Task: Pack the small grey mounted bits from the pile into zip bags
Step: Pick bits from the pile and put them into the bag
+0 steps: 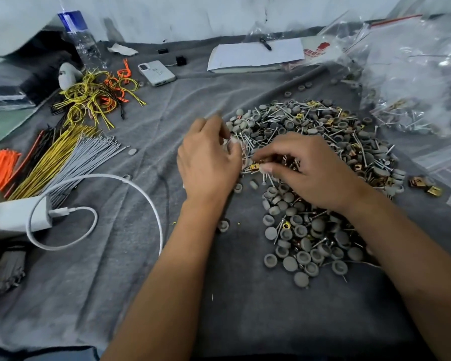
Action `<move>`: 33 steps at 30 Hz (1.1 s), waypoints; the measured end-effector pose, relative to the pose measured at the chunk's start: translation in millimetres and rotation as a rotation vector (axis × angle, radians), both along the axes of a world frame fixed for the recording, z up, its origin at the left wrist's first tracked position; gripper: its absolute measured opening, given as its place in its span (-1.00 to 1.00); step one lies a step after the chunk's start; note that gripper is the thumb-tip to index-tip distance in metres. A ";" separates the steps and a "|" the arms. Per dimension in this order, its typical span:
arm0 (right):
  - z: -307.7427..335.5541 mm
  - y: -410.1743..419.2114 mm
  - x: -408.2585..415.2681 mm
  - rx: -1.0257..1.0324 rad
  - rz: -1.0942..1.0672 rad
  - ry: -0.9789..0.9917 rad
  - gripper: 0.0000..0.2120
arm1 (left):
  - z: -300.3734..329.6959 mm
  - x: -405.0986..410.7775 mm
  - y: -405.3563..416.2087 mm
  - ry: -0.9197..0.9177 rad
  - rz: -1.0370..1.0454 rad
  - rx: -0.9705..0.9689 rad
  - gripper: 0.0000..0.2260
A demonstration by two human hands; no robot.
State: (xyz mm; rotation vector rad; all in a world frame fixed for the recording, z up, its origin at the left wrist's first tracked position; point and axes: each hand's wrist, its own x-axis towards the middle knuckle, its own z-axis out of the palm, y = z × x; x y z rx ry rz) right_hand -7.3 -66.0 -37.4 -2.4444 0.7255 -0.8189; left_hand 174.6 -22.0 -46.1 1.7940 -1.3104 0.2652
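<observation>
head view: both hands at centre frame, on left edge of pile [315, 162].
left hand [208, 162]: fingers curled around a small clear zip bag [241, 152], blurred.
right hand [307, 170]: fingertips pinched together over the bits; what they hold, cannot tell.
step: filling bag, I judge.
next: feed bits into bag mouth.

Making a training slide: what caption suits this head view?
Both hands, left hand pinching a clear zip bag and right hand, work at a pile of grey bits on a grey cloth.

Two bare forearms — no sleeves, no rings.
</observation>
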 end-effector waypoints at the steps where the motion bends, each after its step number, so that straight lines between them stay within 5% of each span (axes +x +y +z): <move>1: 0.2 -0.8 -0.6 0.004 -0.018 -0.028 -0.80 | 0.3 1.0 0.3 0.013 -0.006 -0.016 -0.93; 11: -1.0 -0.3 -1.7 -0.042 -0.137 -0.401 -0.87 | -2.3 -14.4 -5.0 0.205 -0.144 0.001 -0.91; 21: -3.0 4.0 4.4 -0.303 -0.162 -0.181 -0.84 | 7.4 -16.5 -5.1 0.589 -0.238 0.123 -0.88; 33: 3.7 -2.4 -11.2 -0.175 -0.179 -0.294 -0.79 | 4.1 -10.9 -7.1 0.761 -0.252 0.119 -0.89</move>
